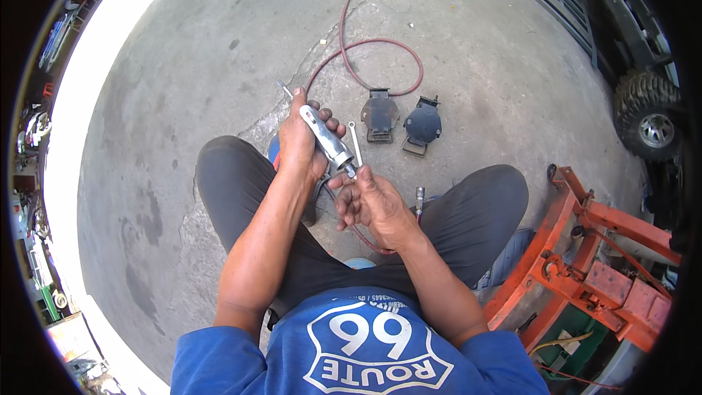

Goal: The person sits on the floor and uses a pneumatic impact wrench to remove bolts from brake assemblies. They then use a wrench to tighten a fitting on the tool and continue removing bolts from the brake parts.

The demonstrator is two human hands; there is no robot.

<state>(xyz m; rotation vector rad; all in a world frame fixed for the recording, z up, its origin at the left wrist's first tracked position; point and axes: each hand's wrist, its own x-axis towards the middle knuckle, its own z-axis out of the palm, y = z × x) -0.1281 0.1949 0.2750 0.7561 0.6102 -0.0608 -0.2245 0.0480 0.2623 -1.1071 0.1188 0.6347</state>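
Note:
My left hand (298, 135) is wrapped round a silver, cylinder-shaped air tool (327, 137), tilted with its lower end toward my right hand. A thin metal rod (284, 88) sticks out above the left thumb. My right hand (376, 205) has curled fingers, its thumb and forefinger at the small fitting (350, 170) on the tool's lower end. Past the hands, a combination wrench (355, 139) lies on the floor. Beside it sit two dark metal parts with plates and bracket-like ends, one black (379, 115) and one bluish black (423, 126).
A red air hose (382, 40) loops over the concrete floor (190, 66); a metal coupler (420, 194) stands by my right thigh. An orange steel frame (578, 249) is close on the right, with a knobby-tyred wheel (651, 121) beyond. Something blue and red (274, 152) shows behind my left forearm.

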